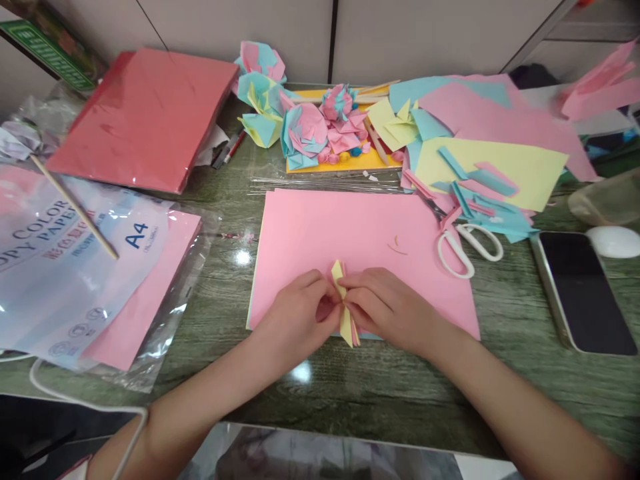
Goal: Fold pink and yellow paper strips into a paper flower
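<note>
Between my hands stands a narrow bundle of folded paper (pixel 346 327), yellow on its upper face with pink layers beside it, pinched in at the middle. My left hand (pixel 307 307) closes its thumb and fingers on the bundle's left side. From the right, my right hand (pixel 383 307) pinches the same bundle at its waist. Whether a wire or thread sits at the pinch is hidden by the fingertips. Beneath lies a stack of pink sheets (pixel 325 227), with two small brown curved scraps on top.
White-handled scissors (pixel 455 257) rest on the stack's right edge among paper strips. A phone (pixel 585 293) lies at right. Thin wires (pixel 330 185) and paper flowers (pixel 305 130) are behind. Left are a bagged copy-paper pack (pixel 125 280) and a red paper pack (pixel 150 120).
</note>
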